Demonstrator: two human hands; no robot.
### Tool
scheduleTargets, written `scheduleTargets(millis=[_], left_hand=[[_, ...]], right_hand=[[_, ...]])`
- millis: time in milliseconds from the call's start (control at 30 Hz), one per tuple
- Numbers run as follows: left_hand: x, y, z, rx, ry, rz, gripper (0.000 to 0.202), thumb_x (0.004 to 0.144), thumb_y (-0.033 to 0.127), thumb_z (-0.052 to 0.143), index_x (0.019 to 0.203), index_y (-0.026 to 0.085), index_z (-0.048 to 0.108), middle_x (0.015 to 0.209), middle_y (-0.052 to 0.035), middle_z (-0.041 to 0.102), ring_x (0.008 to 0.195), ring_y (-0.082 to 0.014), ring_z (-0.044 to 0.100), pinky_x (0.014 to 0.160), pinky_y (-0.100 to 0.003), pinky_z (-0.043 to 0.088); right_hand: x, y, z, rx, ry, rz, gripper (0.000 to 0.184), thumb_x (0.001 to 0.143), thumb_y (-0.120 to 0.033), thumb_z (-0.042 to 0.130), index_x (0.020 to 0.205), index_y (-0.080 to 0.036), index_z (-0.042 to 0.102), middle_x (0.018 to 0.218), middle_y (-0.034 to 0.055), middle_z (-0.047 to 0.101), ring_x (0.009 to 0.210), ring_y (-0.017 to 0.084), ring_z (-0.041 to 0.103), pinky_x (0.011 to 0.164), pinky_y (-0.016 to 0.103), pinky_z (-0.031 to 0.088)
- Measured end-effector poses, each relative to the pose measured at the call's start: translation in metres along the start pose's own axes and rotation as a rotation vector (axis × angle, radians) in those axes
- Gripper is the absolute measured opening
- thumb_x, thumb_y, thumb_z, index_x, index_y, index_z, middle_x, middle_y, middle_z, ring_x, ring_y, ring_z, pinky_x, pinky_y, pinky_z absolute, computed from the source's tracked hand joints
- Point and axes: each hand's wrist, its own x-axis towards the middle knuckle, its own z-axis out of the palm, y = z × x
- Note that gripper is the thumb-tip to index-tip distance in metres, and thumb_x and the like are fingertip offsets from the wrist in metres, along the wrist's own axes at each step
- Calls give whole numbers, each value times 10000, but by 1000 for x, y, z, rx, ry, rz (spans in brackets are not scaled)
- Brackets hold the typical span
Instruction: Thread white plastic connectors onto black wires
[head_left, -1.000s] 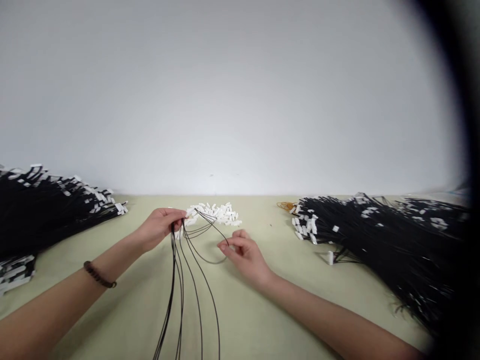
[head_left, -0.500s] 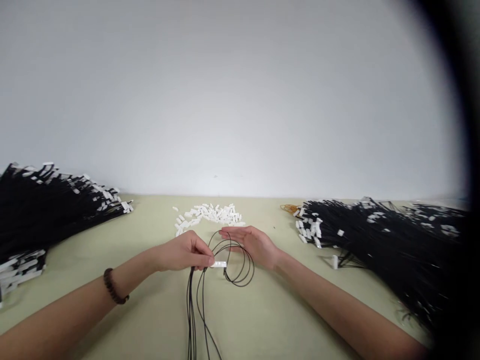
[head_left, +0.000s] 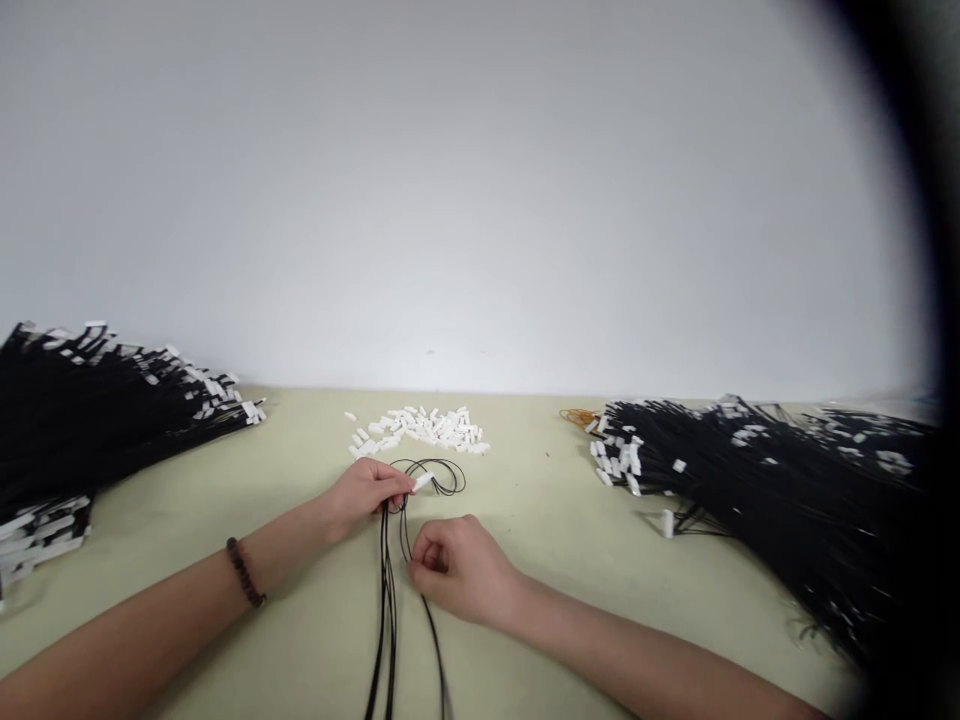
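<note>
My left hand [head_left: 369, 497] pinches a white plastic connector [head_left: 423, 482] in the middle of the view. Thin black wires [head_left: 387, 620] hang from beneath that hand toward the front edge. Other wires curl in loops beyond the connector, to its right. Closer to me, my right hand [head_left: 461, 570] is closed, with thumb and forefinger pinched on a black wire [head_left: 433, 630] that runs down from the left hand. The rest of its fingers are curled. Just behind the left hand lies a pile of loose white connectors [head_left: 442, 428].
A big heap of black wires with white connectors [head_left: 67, 420] fills the left side. Another wire heap [head_left: 750, 480] lies on the right, with a tan coil [head_left: 579, 417] by its far end. A pale wall [head_left: 480, 200] rises behind the green table [head_left: 540, 600].
My right hand has left the wire loops, moved down toward me and closed on a wire. The connector in my left hand has tilted and moved slightly back, and the loops are smaller.
</note>
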Motion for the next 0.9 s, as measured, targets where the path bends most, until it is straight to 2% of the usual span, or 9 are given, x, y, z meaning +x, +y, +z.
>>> scheduleTargets(millis=[200, 267, 333, 433, 500, 633, 800, 900], left_hand=[[7, -5, -9, -250, -16, -33, 306, 640, 392, 621, 737, 102, 614, 578, 1, 467, 520, -69, 383, 524, -205, 291], [8, -5, -11, -266, -22, -54, 300, 634, 388, 627, 734, 106, 614, 573, 4, 466, 511, -68, 380, 519, -205, 293], [9, -6, -12, -277, -22, -66, 296, 636, 392, 625, 726, 110, 611, 567, 7, 462, 508, -70, 377, 511, -206, 290], [11, -8, -13, -292, -24, -72, 291, 640, 390, 624, 720, 110, 609, 563, 9, 458, 507, -70, 382, 504, -204, 282], [12, -9, -14, -292, -23, -80, 292, 637, 388, 627, 722, 108, 612, 563, 9, 458, 505, -68, 388, 503, -203, 279], [12, -9, -14, -280, -9, -100, 306, 625, 396, 634, 715, 104, 614, 573, 6, 459, 507, -67, 391, 501, -202, 273], [9, -4, -12, -273, -3, -108, 290, 629, 386, 633, 701, 107, 606, 594, -1, 465, 517, -69, 390, 495, -199, 256], [8, -3, -12, -264, -11, -98, 292, 635, 385, 629, 704, 102, 609, 600, -4, 463, 526, -71, 392, 497, -199, 256]], right_hand=[[4, 13, -12, 313, -110, 117, 135, 699, -177, 464, 771, -143, 572, 656, 21, 625, 501, 65, 479, 457, 160, 334], [4, 6, -27, 416, -123, 170, 246, 664, -154, 488, 895, -159, 570, 640, 8, 619, 448, 55, 437, 417, 157, 316], [3, -7, -49, 571, -176, 215, 310, 633, -130, 491, 929, -160, 574, 582, -12, 591, 373, 41, 370, 361, 155, 276], [-2, -30, -90, 860, -246, 135, 149, 629, -140, 452, 644, -121, 599, 473, -7, 529, 291, 21, 276, 294, 159, 184], [-7, -41, -116, 960, -164, 5, 162, 642, -168, 454, 647, -135, 613, 495, 1, 541, 283, 13, 257, 284, 160, 148], [-17, -42, -149, 901, 167, -215, 171, 696, -187, 520, 819, -187, 639, 672, 22, 602, 320, -3, 299, 323, 172, 179], [-13, -29, -164, 807, 391, -240, 172, 794, -267, 499, 908, -231, 624, 703, 15, 558, 371, 15, 322, 354, 194, 234], [-1, -18, -159, 644, 484, -241, 161, 816, -305, 475, 852, -238, 617, 798, 28, 544, 468, 46, 402, 399, 201, 300]])
